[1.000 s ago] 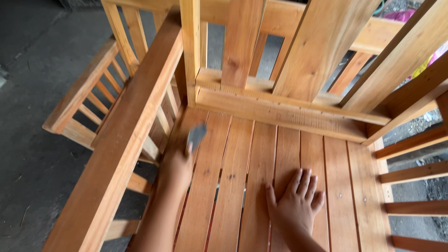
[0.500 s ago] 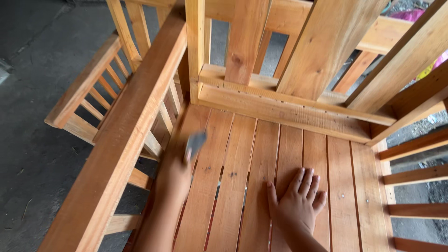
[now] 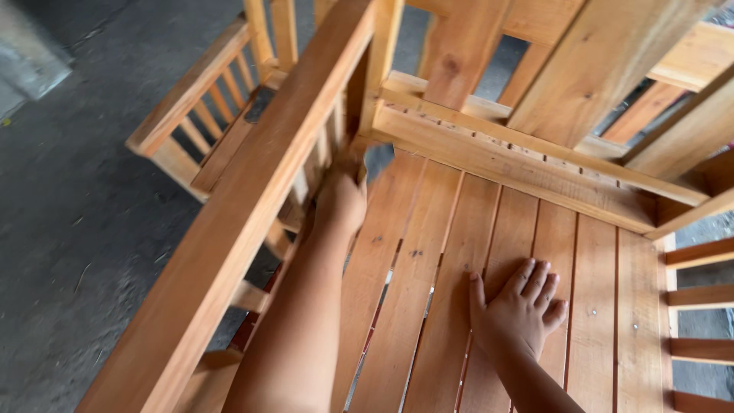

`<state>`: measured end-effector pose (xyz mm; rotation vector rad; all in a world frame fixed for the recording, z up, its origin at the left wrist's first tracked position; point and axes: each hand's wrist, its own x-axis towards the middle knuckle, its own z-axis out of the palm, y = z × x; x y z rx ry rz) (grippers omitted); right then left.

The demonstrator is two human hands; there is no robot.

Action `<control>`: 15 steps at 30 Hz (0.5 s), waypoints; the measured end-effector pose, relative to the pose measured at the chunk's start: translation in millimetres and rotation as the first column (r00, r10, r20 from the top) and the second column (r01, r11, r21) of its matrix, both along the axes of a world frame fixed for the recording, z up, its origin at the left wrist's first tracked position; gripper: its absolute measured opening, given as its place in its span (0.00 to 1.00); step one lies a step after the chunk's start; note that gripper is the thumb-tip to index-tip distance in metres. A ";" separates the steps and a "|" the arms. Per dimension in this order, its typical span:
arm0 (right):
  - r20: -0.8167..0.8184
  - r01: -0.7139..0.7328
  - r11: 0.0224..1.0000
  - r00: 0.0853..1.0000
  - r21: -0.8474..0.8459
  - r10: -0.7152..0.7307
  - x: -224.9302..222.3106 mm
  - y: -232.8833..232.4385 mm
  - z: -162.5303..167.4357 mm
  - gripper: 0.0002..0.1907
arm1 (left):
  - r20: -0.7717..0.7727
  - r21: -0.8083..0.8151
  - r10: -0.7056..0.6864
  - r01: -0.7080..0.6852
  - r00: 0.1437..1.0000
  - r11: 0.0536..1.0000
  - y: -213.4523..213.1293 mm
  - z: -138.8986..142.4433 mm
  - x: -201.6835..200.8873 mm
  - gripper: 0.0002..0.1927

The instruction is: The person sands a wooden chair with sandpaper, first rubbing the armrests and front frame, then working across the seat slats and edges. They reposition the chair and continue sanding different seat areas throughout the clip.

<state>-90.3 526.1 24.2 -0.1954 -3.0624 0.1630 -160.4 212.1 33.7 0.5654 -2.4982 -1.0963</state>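
Observation:
I look down on the slatted seat [image 3: 413,283] of an unpainted wooden chair. My left hand [image 3: 340,203] reaches into the seat's far left corner, right beside the spindles under the left armrest [image 3: 252,199]. It is blurred and its fingers curl around a small grey pad [image 3: 375,159], of which only an edge shows past the fingertips. My right hand [image 3: 520,313] lies flat on the seat slats at the near right, palm down, fingers slightly apart, holding nothing.
The chair's back rail [image 3: 520,157] and upright back boards [image 3: 604,69] rise just beyond the seat. The right arm's rails [image 3: 699,298] close off the right side. Another wooden frame with spindles [image 3: 199,99] stands to the left on grey concrete floor [image 3: 76,229].
My left hand has slid forward along the left slats into the far corner, taking the grey pad with it. My right hand has stayed flat in place. The view has shifted slightly.

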 end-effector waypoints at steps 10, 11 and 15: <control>-0.011 -0.021 1.000 1.000 0.023 0.022 -7.6 4.7 -7.2 0.56 | -0.058 -0.055 0.036 -0.040 0.998 0.998 24.6 27.2 231.4 0.21; -0.004 -0.014 1.000 1.000 0.015 0.014 -7.6 4.7 -7.8 0.56 | -0.003 -0.048 0.036 -0.036 0.999 0.998 24.1 23.3 226.6 0.20; -0.026 -0.014 1.000 1.000 0.023 0.015 -7.6 4.3 -9.7 0.56 | 0.017 -0.134 -0.031 0.033 0.999 0.990 21.6 19.4 161.1 0.16</control>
